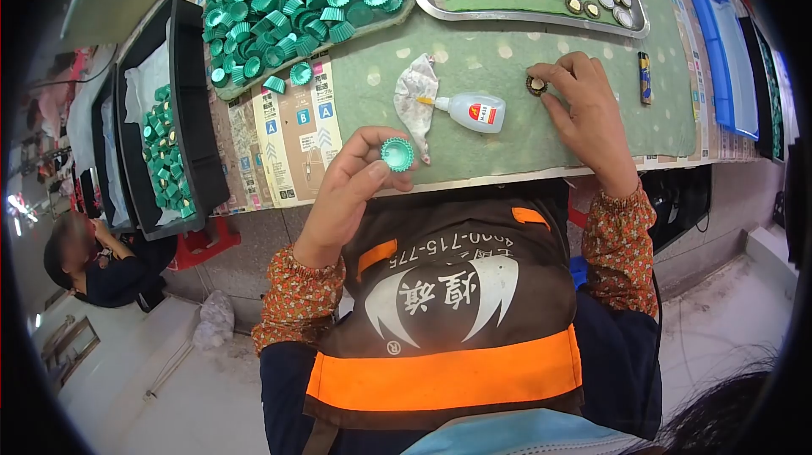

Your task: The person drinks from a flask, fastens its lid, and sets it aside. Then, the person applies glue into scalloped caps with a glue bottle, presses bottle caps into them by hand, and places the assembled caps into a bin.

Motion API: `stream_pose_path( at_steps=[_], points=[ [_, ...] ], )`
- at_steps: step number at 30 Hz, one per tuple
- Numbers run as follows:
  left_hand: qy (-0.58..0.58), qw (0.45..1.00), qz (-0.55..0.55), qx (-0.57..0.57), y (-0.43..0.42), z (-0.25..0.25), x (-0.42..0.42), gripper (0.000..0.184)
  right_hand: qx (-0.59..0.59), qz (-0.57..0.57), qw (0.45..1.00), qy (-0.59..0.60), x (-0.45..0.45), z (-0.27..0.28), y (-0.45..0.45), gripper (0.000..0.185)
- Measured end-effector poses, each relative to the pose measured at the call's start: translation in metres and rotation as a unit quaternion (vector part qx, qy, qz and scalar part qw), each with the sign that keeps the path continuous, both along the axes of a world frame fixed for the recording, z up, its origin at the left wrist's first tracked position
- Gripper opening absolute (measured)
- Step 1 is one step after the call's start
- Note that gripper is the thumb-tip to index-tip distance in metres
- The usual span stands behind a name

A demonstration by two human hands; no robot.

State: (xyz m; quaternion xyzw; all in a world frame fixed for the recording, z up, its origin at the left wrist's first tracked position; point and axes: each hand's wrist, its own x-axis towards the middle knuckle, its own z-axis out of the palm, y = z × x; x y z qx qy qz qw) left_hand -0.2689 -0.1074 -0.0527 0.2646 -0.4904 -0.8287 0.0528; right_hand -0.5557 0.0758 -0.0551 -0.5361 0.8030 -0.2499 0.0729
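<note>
My left hand (359,174) holds a small green fluted cup (397,154) between thumb and fingers, its hollow side facing up. On the green cloth, my right hand (584,100) pinches a dark, round, crimped-edge cap (536,84) between thumb and fingertips. Between the hands lies a white glue bottle (475,111) with a red label, on its side. The bottle's yellow tip (425,101) rests against a crumpled whitish cloth (416,100).
Piled green cups (292,7) fill a tray at the back left. A metal tray (541,21) holds dark and silver discs. A black bin (173,108) with green pieces stands left, a blue tray (719,57) right. A lighter-like object (645,79) lies nearby. Another person (101,256) sits far left.
</note>
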Motion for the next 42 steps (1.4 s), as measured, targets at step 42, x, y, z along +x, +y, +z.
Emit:
stream_pose_path(
  at_steps=[42],
  points=[
    [0.016, 0.994, -0.010, 0.111, 0.012, -0.015, 0.001, 0.046, -0.121, 0.159, 0.973, -0.117, 0.113, 0.023, -0.037, 0.042]
  ],
)
